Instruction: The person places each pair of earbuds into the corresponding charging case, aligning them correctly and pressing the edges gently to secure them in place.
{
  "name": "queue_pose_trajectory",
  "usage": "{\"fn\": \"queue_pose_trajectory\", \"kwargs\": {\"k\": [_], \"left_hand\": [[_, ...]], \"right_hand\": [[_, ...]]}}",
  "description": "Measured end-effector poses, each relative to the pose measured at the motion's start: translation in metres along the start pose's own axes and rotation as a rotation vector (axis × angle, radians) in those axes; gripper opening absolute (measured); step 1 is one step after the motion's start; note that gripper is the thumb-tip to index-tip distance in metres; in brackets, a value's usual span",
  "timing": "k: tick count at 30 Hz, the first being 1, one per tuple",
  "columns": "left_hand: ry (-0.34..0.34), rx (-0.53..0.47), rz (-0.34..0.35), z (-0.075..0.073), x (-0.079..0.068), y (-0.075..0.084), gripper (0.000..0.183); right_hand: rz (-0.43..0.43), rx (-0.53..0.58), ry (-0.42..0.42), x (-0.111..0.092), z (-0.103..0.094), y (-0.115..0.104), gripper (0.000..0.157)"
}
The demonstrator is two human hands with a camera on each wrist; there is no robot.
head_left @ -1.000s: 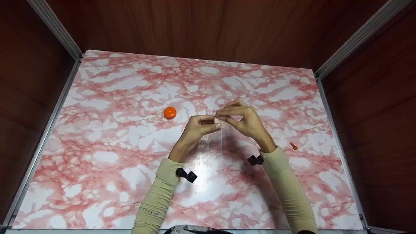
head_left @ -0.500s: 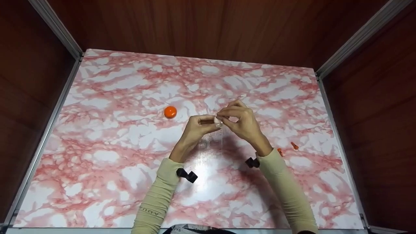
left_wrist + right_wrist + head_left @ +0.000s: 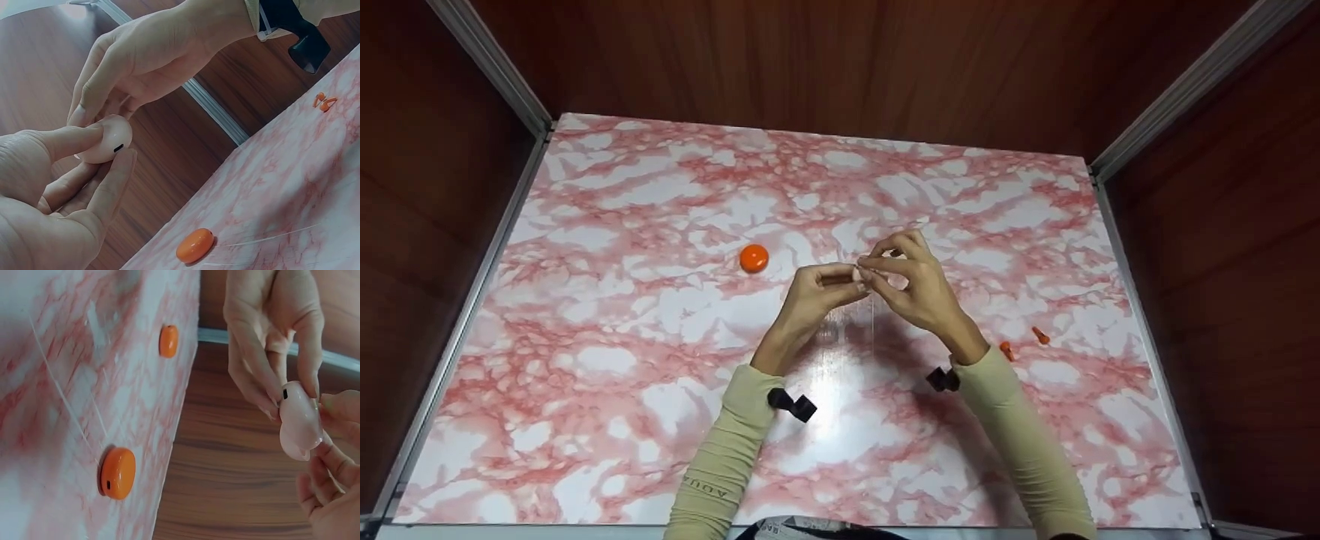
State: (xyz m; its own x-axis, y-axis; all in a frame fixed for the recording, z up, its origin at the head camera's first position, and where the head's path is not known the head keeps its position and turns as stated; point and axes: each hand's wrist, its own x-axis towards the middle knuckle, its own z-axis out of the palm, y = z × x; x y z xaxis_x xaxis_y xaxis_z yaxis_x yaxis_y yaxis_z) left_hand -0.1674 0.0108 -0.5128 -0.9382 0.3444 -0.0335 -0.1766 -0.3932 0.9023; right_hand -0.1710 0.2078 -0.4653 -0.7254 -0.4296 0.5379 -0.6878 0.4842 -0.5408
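Half-curled right hand had spread slightly at the case, hold unclear, left hand pinching it above mid-table; emptying it seemed underway, next wanting a careful fingertip pull.

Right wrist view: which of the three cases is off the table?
The pale pink case, pinched in the left hand. It alone isn't orange; the nearer orange case and the farther orange case both rest on the table.
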Motion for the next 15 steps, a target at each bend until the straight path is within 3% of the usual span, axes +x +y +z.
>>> {"fn": "queue_pose_trajectory", "kwargs": {"k": [4, 9, 12, 15], "left_hand": [[0.012, 0.004, -0.018, 0.0007, -0.0008, 0.0022, 0.033], [0.038, 0.001, -0.039, -0.0001, -0.0011, 0.0044, 0.038], [0.039, -0.008, -0.039, -0.0009, -0.0009, 0.0049, 0.038], [0.031, -0.005, -0.036, -0.0020, -0.0006, 0.0046, 0.038]], "right_hand": [[0.165, 0.160, 0.051, -0.0018, -0.0030, -0.0010, 0.024], [0.474, 0.460, 0.140, -0.0004, -0.0055, 0.0012, 0.027], [0.632, 0.621, 0.130, 0.0008, -0.0053, 0.0046, 0.030], [0.727, 0.741, 0.104, 0.0012, -0.0050, 0.0070, 0.032]]}}
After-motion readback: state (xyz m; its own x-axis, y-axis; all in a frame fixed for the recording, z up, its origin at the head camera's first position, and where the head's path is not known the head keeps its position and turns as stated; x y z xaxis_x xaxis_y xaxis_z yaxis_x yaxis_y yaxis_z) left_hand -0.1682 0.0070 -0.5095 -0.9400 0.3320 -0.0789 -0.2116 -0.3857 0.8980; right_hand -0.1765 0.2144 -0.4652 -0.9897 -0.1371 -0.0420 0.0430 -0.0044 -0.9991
